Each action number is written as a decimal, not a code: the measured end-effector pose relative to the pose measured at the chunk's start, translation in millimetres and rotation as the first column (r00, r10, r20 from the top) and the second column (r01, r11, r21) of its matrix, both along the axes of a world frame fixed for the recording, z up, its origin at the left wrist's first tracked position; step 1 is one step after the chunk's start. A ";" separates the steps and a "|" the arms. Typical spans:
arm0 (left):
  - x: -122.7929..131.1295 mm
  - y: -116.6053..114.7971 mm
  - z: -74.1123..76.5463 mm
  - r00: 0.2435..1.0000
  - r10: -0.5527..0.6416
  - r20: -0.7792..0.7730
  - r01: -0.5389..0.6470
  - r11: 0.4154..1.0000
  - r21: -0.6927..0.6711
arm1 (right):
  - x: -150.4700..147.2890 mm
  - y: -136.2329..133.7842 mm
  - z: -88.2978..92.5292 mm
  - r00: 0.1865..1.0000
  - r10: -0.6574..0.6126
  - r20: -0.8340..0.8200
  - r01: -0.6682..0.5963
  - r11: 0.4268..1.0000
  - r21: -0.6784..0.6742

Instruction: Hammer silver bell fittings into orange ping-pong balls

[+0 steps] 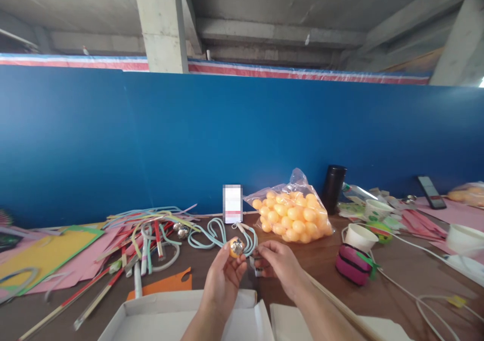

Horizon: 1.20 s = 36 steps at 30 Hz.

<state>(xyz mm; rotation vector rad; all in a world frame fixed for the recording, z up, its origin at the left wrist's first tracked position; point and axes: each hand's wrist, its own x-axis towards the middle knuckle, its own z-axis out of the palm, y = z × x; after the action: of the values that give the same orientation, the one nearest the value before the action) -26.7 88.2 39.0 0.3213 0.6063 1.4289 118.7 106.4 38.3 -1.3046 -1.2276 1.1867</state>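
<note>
An orange ball with a shiny silver piece (pixel 237 247) on it is between the thumb and fingers of my left hand (pixel 224 276), above the white open box (pixel 174 313). To the right of it, my right hand (pixel 280 265) has its thumb and fingertips pressed together; a small item at the fingertips is too unclear to name. Behind both hands lies a loop of pale blue cord (pixel 215 232). A clear bag of orange balls (pixel 295 217) stands just beyond my right hand.
A phone (pixel 232 204) leans against the blue partition (pixel 227 129). Left are tangled tubes, coloured paper (pixel 49 250) and an orange sheet (pixel 166 283). Right are a black bottle (pixel 334 189), a paper cup (pixel 361 237), a magenta pouch (pixel 352 265) and a white cable (pixel 406 291).
</note>
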 end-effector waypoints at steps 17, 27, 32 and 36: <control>-0.3 2.2 -4.4 1.000 -0.027 -0.004 0.027 1.000 -0.010 | 4.2 -3.5 1.8 0.970 -0.118 -0.211 0.112 0.993 -0.039; 2.1 -2.0 -0.2 0.998 -0.038 -0.057 0.038 0.999 -0.010 | 2.0 -12.1 9.1 0.859 0.021 -0.511 -0.078 0.993 -0.091; 2.0 -3.4 0.8 0.995 -0.071 -0.076 0.071 0.997 0.004 | 3.7 -16.0 8.6 0.742 0.047 -0.668 -0.181 0.975 -0.132; 1.3 -4.4 -0.4 0.990 -0.110 -0.083 0.113 0.993 0.035 | 4.8 -17.0 5.8 0.673 0.047 -0.738 -0.226 0.963 -0.145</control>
<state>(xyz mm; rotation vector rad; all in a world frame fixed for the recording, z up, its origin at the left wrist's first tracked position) -25.5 83.8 38.6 0.4392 0.6167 1.3260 123.4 89.4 44.1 -0.7329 -0.6009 1.7754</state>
